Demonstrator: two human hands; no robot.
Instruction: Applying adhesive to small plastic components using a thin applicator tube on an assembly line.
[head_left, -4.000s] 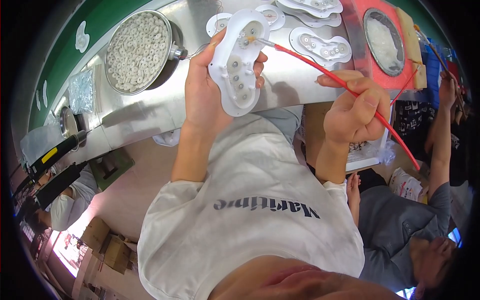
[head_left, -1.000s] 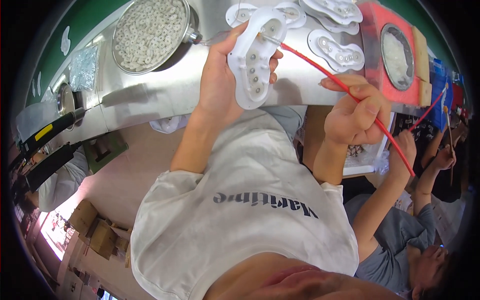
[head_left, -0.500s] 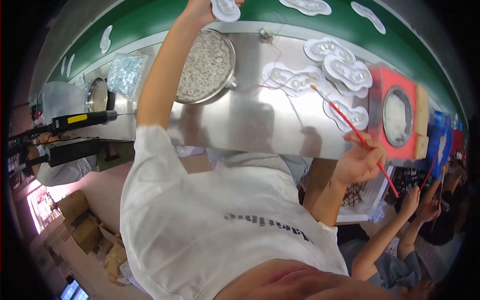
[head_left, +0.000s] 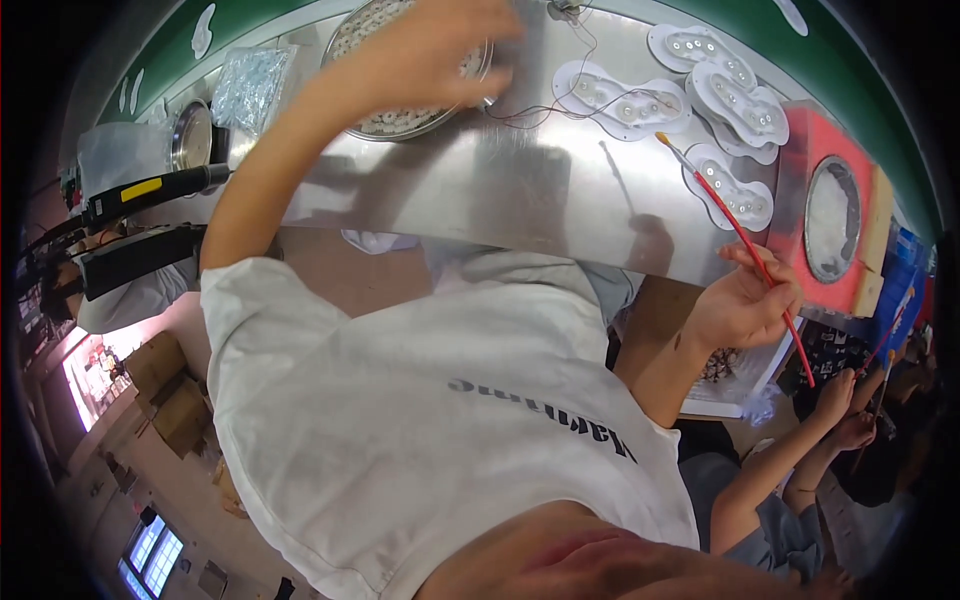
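My left hand, slightly blurred, hovers over a round metal pan full of small white rings. Its thumb and fingers are apart, with nothing visible between them. In my right hand is a red-handled paintbrush, its tan tip pointing up and left above the steel table. Near the brush tip lies a white wavy-edged pad with round shiny dots and thin wires across it. Similar pads overlap behind, and a single pad lies beside the brush.
A red foam block at right holds a bowl of white material. Behind the table runs a green belt carrying white pieces. A clear plastic bag and black-and-yellow tool are at left. A co-worker's hands show at lower right.
My left hand has come back from the green belt to the pan, and the white pad it held is gone from it. My right hand keeps the paintbrush; the view has shifted.
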